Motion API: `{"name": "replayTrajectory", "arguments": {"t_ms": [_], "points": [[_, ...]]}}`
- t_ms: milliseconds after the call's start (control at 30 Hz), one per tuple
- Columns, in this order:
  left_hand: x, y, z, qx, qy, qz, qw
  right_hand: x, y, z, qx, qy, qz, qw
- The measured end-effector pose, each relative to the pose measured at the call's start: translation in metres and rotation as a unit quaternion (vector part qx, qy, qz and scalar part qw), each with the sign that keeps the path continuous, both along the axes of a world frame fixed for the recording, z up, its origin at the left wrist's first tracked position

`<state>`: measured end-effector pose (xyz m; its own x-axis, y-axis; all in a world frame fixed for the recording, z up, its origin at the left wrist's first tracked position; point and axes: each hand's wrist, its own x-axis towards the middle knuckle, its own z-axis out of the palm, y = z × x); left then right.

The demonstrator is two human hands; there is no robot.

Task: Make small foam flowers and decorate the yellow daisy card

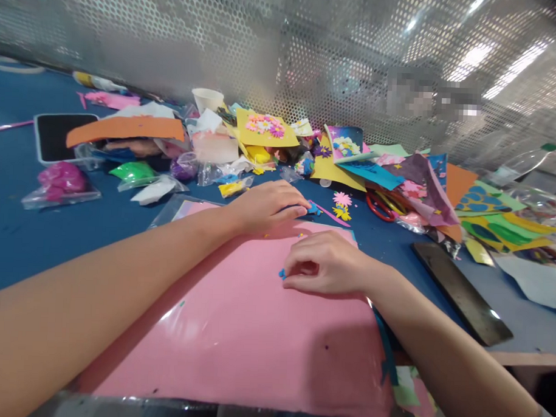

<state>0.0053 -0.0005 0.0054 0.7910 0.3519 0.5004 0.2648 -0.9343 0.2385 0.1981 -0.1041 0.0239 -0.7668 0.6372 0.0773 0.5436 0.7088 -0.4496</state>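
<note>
My right hand [326,262] hovers over a pink sheet [255,329] in a clear plastic cover. Thumb and forefinger pinch a small, lumpy blue piece [282,274], which looks like modelling clay. Farther forward, my left hand [273,205] reaches across the sheet's far edge. Its fingers are drawn together, their tips at a blue clay lump [314,208] on the table. Beside that lump lie a thin pink stick [330,214], a pink paper flower [342,199] and a yellow paper flower [341,212]. Tiny yellow bits rest on the sheet between my hands.
Bags of magenta clay [62,179] and green clay [133,172] lie at left, near a dark-screened phone [64,137]. Behind are a paper cup [207,99] and a yellow flower card [265,128]. Red-handled scissors [381,206] and a dark slab [462,291] lie right.
</note>
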Motion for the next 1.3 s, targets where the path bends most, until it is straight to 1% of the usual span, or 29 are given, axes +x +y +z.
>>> {"name": "replayTrajectory", "arguments": {"t_ms": [133, 300, 400, 567, 900, 1167, 1300], "points": [[0.0010, -0.0012, -0.0002, 0.004, -0.005, -0.004, 1.000, -0.0025, 0.0002, -0.0008, -0.010, -0.003, -0.013, 1.000], [0.0009, -0.0007, -0.0008, 0.007, -0.011, -0.012, 1.000, -0.0040, -0.0003, 0.0020, -0.049, -0.011, -0.058, 0.997], [0.0005, 0.0005, -0.0013, 0.008, -0.009, -0.011, 1.000, -0.0037, -0.0007, 0.0047, -0.069, -0.017, -0.067, 0.995], [-0.0003, 0.0019, -0.0026, 0.007, -0.005, -0.007, 1.000, -0.0048, -0.0012, 0.0068, -0.053, -0.026, -0.083, 0.995], [0.0014, -0.0004, -0.0031, -0.013, -0.005, -0.004, 1.000, -0.0060, -0.0023, 0.0015, -0.016, -0.014, -0.038, 0.999], [0.0007, -0.0008, -0.0015, -0.021, -0.004, -0.009, 1.000, -0.0036, -0.0021, 0.0056, -0.046, 0.000, -0.050, 0.998], [0.0008, 0.0004, -0.0035, -0.021, -0.009, -0.010, 1.000, -0.0014, -0.0012, 0.0005, -0.020, 0.037, -0.013, 0.999]]}}
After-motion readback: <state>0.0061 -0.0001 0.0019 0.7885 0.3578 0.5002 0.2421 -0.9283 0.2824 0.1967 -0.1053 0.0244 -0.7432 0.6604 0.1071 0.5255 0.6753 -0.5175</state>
